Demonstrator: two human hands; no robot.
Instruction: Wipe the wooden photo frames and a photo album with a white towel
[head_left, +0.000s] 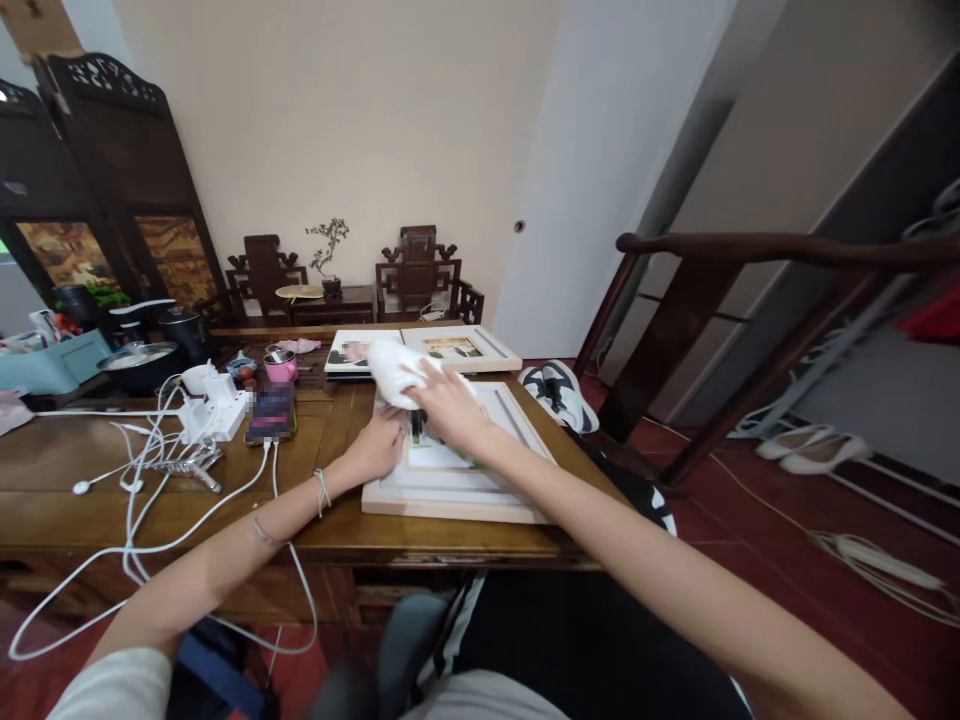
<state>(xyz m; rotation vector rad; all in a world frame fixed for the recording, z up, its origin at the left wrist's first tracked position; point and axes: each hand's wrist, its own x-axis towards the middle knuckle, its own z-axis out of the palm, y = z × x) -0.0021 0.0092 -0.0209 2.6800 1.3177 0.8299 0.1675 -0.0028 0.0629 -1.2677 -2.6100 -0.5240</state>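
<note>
- Evidently, the pale wooden rectangular picture frame (450,508) is lying flat near the near edge of the brown wooden table (322,520), below the hands.
- It is probably stiff and fairly light; its front may be slippery and fragile, though whether glass is covering it, I cannot tell. The outer wooden rails are likely offering the safest hold.
- The bunched white fluffy cloth (391,372) is hanging over or resting on its far left part, seeming soft, light and easy to squeeze mid-bundle.
- The right hand (450,405) is reaching in from the right and holding the cloth, fingers spreading over it.
- The left hand (379,442) is resting at the frame's left side, fingers bending just beside the cloth; whether they are gripping the rail, I cannot tell.
- Just beyond, a second pale wooden frame (495,364) is lying flat; left of the left hand, tangled white cables (129,520) are spreading across the table.
</note>
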